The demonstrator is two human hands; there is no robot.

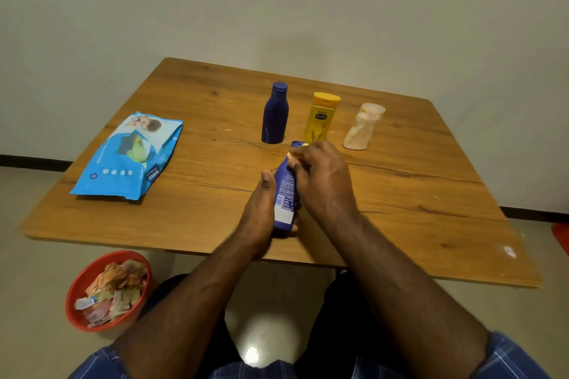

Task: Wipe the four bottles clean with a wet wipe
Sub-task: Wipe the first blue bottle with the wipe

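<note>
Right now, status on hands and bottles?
Left hand grips blue bottle at its base. Right hand curled over its upper part, wipe barely visible. Three other bottles upright behind, untouched. Nothing in the way.

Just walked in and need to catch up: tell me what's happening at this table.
A person is cleaning bottles. The left hand holds a blue bottle tilted above the wooden table, while the right hand rubs its top end with a barely visible wipe. Three more bottles stand behind: a dark blue bottle, a yellow bottle and a pale bottle. The wipes pack lies to the left.
</note>
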